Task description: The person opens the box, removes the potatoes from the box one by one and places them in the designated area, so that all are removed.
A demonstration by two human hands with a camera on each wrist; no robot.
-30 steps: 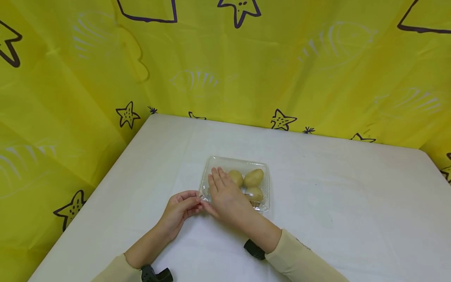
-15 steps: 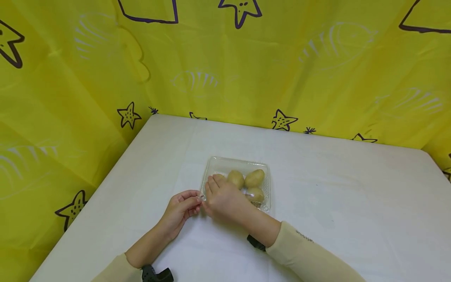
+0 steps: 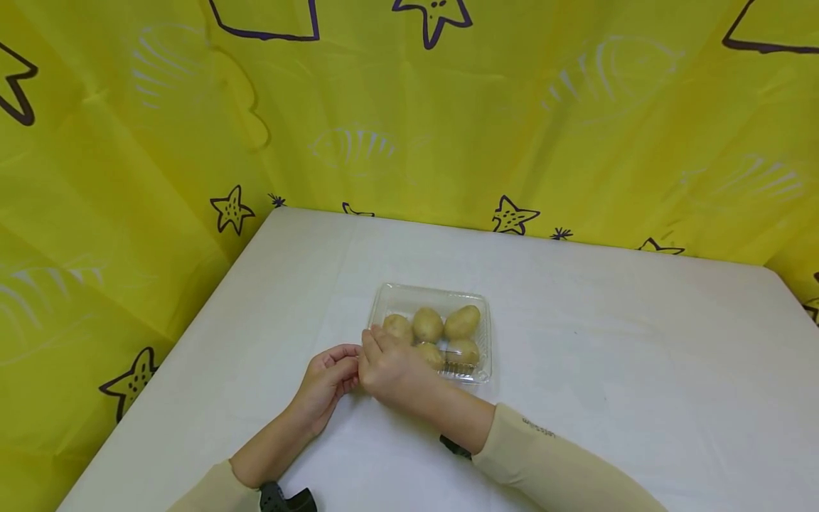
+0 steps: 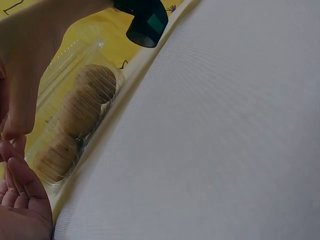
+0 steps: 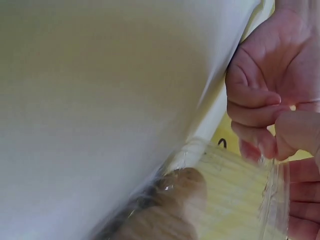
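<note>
On the white surface point(image 3: 576, 313): the clear container point(image 3: 422, 293) is laid flat, potato-like items point(image 3: 427, 324) enclosed.
Left grip point(image 3: 329, 380): its near-left corner is pinched, apparently to steady it.
Right grip point(image 3: 398, 366): the same corner is grasped, perhaps for pressing its edges together.

White, flat, cloth-covered table point(image 3: 608, 355) carries one clear, rectangular plastic container point(image 3: 429, 296) with ribbed walls, resting directly on it, well apart from the far edge.
</note>
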